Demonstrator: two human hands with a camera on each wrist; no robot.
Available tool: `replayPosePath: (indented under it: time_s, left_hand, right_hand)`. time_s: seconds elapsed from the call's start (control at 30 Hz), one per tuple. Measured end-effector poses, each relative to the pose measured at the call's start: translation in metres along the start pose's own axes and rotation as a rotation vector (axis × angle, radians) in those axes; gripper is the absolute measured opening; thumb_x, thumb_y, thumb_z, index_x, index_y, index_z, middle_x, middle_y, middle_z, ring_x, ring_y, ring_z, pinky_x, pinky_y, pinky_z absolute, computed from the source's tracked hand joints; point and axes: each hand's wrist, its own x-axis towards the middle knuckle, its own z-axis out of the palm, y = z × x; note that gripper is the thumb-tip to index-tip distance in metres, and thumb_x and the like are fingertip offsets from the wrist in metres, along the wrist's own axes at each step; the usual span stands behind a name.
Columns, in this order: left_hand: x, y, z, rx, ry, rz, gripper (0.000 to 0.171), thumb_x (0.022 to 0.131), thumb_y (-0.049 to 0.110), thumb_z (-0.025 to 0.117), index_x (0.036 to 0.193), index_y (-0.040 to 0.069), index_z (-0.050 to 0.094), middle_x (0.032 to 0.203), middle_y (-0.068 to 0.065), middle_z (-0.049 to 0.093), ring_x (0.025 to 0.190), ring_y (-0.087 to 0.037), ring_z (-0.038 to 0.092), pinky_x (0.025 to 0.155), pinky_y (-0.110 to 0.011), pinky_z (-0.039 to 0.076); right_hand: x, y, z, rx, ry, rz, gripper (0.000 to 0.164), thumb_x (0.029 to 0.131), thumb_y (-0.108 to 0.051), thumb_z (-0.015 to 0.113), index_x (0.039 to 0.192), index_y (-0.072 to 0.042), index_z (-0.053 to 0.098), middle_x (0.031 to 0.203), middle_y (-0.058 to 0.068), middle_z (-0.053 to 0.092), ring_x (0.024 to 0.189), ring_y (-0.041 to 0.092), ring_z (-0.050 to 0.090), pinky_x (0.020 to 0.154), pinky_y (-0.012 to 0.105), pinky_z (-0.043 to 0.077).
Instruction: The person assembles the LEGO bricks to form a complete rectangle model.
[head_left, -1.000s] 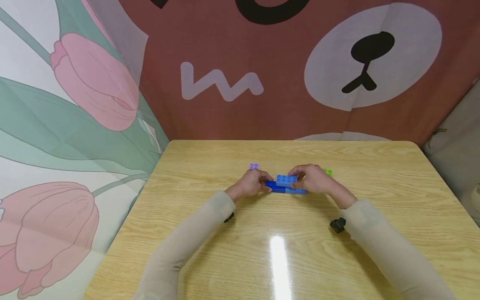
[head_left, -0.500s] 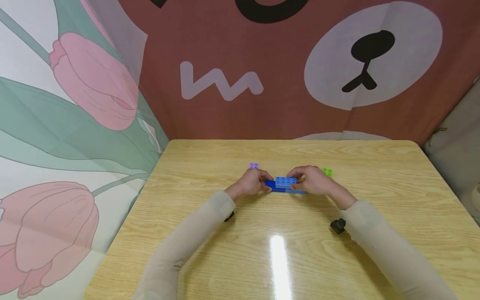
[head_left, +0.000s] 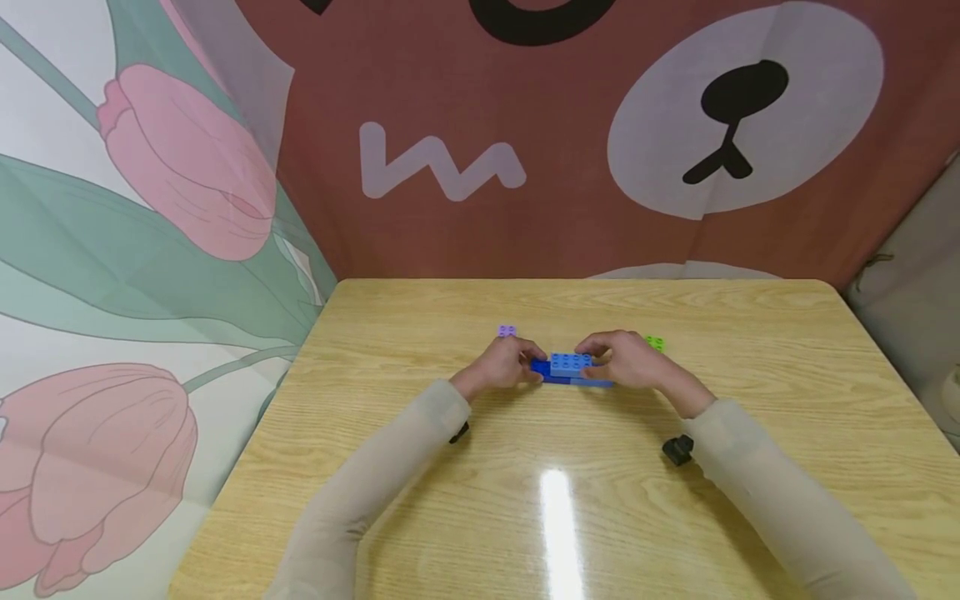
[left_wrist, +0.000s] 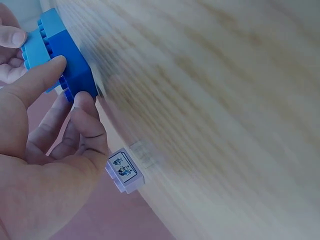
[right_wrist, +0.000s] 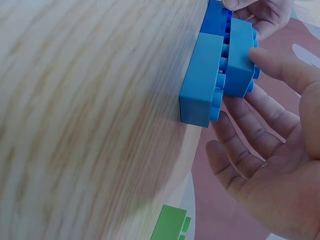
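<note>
My left hand (head_left: pixel 501 364) pinches the outer end of a dark blue toy brick (left_wrist: pixel 70 60) between thumb and fingers. End to end with it on the table lies a light blue brick (right_wrist: pixel 201 77). A second light blue brick (head_left: pixel 570 364), studs up, bridges the dark blue one and the lower light blue one from above. My right hand (head_left: pixel 626 358) grips this upper brick, its thumb on the near side in the right wrist view. Its fingers reach round to the far side, their tips partly hidden. Several studs on the lower light blue brick stay uncovered.
Behind my left hand stands a small lavender brick (head_left: pixel 507 331) with a printed side. A small lime green brick (head_left: pixel 656 343) sits behind my right hand. The wooden table (head_left: pixel 450 500) ends at a printed curtain (head_left: pixel 555 225) at the back.
My right hand has lowered the upper light blue brick and shifted it slightly left over the two lower bricks. My left hand stays in place on the dark blue brick.
</note>
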Motion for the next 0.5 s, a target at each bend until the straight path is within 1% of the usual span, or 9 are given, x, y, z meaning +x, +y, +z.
replayPosePath:
  time_s: [0.1,0.2,0.33,0.5]
  left_hand:
    - [0.0000,0.0002,-0.0003,-0.003,0.000,-0.002,0.034,0.086,0.018,0.080,0.119,0.012,0.072,0.113,-0.005,0.073,0.091,-0.014,0.065,0.076,-0.023,0.053]
    - [0.0007,0.0010,-0.0013,0.011,0.003,0.008,0.037,0.086,0.022,0.080,0.121,0.013,0.071,0.116,-0.003,0.073,0.093,-0.013,0.066,0.077,-0.022,0.054]
    - [0.0021,0.0033,-0.0031,0.026,0.002,0.018,0.041,0.087,0.028,0.080,0.124,0.016,0.069,0.120,0.000,0.072,0.100,-0.013,0.067,0.079,-0.022,0.055]
    - [0.0030,0.0068,-0.0042,0.010,-0.018,0.040,0.042,0.088,0.031,0.078,0.126,0.017,0.068,0.120,0.000,0.072,0.100,-0.014,0.067,0.076,-0.022,0.055]
  right_hand:
    - [-0.0006,0.0010,-0.0007,-0.007,0.001,0.006,0.038,0.090,-0.030,0.074,0.123,-0.011,0.068,0.113,0.009,0.072,0.107,0.031,0.069,0.088,0.048,0.055]
    - [-0.0007,0.0012,-0.0005,-0.009,0.005,0.005,0.037,0.090,-0.030,0.075,0.122,-0.012,0.069,0.112,0.009,0.072,0.107,0.031,0.068,0.088,0.048,0.055]
    - [0.0001,0.0017,-0.0002,-0.006,0.007,0.008,0.036,0.090,-0.029,0.075,0.121,-0.011,0.070,0.114,0.009,0.073,0.107,0.031,0.068,0.090,0.050,0.054]
    - [0.0006,0.0030,-0.0004,-0.003,0.001,0.005,0.036,0.090,-0.029,0.075,0.120,-0.010,0.070,0.115,0.009,0.073,0.107,0.030,0.068,0.091,0.051,0.054]
